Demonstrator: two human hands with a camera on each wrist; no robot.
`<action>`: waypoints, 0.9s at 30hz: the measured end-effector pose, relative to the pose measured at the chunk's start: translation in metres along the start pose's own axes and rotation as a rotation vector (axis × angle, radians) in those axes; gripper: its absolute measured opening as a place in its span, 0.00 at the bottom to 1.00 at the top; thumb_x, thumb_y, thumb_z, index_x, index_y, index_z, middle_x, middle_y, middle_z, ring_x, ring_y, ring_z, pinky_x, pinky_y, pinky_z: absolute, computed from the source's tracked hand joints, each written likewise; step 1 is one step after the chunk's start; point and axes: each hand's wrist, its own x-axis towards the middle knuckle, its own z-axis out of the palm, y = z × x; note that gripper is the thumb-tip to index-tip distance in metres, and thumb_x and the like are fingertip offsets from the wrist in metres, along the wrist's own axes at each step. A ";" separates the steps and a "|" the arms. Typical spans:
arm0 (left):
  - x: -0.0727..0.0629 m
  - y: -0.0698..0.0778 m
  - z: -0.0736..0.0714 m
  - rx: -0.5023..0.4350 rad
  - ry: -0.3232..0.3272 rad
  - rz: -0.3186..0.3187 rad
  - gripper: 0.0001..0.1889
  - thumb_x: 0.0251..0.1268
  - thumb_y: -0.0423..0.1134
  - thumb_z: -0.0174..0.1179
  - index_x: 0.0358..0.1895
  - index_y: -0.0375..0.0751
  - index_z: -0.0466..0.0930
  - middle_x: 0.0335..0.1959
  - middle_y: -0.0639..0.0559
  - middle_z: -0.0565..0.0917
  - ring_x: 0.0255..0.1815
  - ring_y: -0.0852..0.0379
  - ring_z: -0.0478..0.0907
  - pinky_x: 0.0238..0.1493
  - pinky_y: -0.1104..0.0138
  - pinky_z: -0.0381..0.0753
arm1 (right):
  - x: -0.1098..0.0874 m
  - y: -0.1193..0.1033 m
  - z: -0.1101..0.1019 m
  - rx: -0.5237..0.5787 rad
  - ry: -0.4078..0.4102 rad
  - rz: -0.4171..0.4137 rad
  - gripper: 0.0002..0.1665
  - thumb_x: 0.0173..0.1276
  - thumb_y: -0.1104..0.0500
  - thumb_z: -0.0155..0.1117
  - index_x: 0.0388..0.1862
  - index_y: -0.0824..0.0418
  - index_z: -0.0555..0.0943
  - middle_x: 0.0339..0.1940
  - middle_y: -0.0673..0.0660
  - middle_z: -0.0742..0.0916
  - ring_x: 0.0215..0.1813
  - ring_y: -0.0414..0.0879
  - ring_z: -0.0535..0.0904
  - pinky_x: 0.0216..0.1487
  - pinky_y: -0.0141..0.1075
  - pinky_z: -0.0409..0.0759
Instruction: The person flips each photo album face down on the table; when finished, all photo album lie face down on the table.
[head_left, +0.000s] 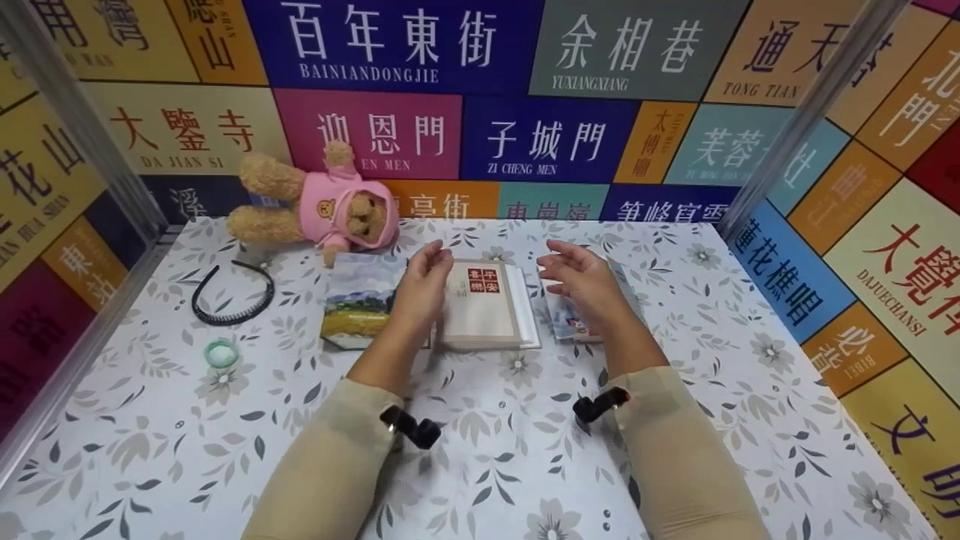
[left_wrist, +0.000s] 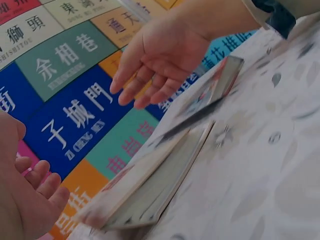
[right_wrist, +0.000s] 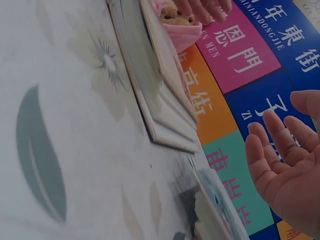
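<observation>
A beige book [head_left: 480,315] with red stamped characters lies in the middle of the table, its pages slightly fanned. My left hand [head_left: 426,279] hovers between it and a book with a painted landscape cover [head_left: 360,304], overlapping both in the head view. Over a third book with a blue picture cover [head_left: 574,326] is my right hand [head_left: 581,277], hiding much of it. Both hands have relaxed, gently bent fingers, palms facing each other, and hold nothing. The left wrist view shows the right hand [left_wrist: 160,55] raised above the books.
A teddy bear in a pink hoodie [head_left: 322,206] lies on its side at the back left. A black headband [head_left: 232,304] and a small mint-green ring-shaped item [head_left: 221,352] are on the left. Printed panels [head_left: 495,135] wall in the flower-patterned tabletop [head_left: 480,450].
</observation>
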 end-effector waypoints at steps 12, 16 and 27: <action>0.003 -0.015 -0.024 0.074 0.018 -0.069 0.30 0.84 0.45 0.53 0.82 0.38 0.64 0.80 0.41 0.71 0.83 0.45 0.67 0.85 0.52 0.66 | 0.003 0.013 0.010 -0.006 -0.009 0.028 0.31 0.81 0.53 0.64 0.79 0.52 0.73 0.69 0.57 0.85 0.65 0.51 0.84 0.63 0.40 0.87; 0.002 -0.018 -0.023 0.118 -0.017 -0.121 0.33 0.84 0.49 0.53 0.84 0.41 0.61 0.84 0.42 0.66 0.86 0.46 0.62 0.88 0.53 0.60 | 0.005 0.021 0.011 0.044 -0.024 0.061 0.32 0.81 0.56 0.64 0.80 0.56 0.72 0.72 0.59 0.83 0.69 0.54 0.82 0.66 0.40 0.86; -0.002 -0.025 -0.018 0.062 -0.152 -0.270 0.40 0.82 0.48 0.54 0.89 0.42 0.47 0.88 0.39 0.59 0.87 0.44 0.60 0.87 0.52 0.61 | 0.002 0.023 0.023 0.022 -0.123 0.104 0.38 0.82 0.56 0.63 0.85 0.59 0.65 0.84 0.58 0.74 0.83 0.52 0.71 0.81 0.46 0.74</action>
